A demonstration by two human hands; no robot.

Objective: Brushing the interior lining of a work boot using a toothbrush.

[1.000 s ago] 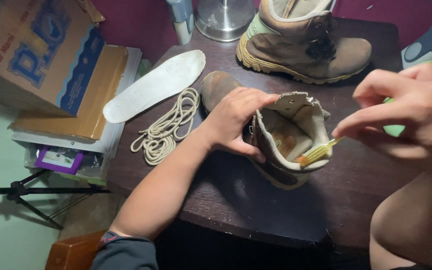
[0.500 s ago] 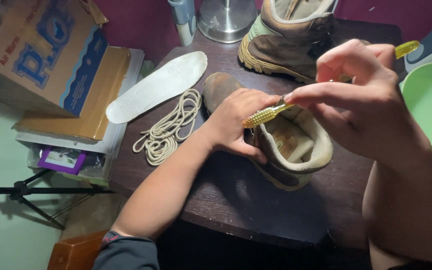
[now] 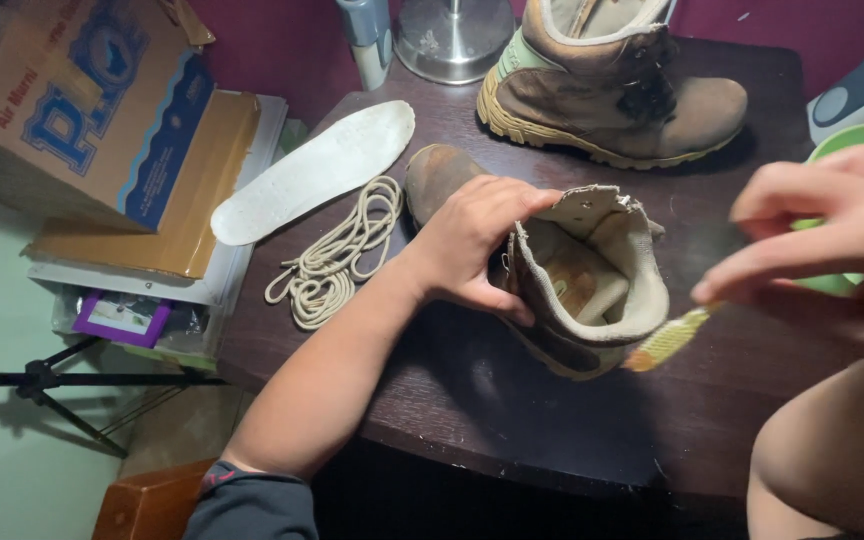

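We have one view only, from the head, looking steeply down and close over our dark table (image 3: 512, 420). Its far edge lies toward twelve o'clock, the floor and a cardboard box (image 3: 82, 110) show toward nine and ten o'clock.

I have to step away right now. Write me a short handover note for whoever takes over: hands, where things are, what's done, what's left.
Left hand: grips the collar of the unlaced boot, lying on its side on the dark table, opening toward the person.
Right hand: pinches a yellow brush, bristles just outside the boot's opening; blurred.
Nearby: insole and coiled laces lie left of the boot; the second boot stands upright at the back; green bowl at right.
Done: laces and insole are out.
Left, probably: brushing this boot; the other looks untouched, laces in.
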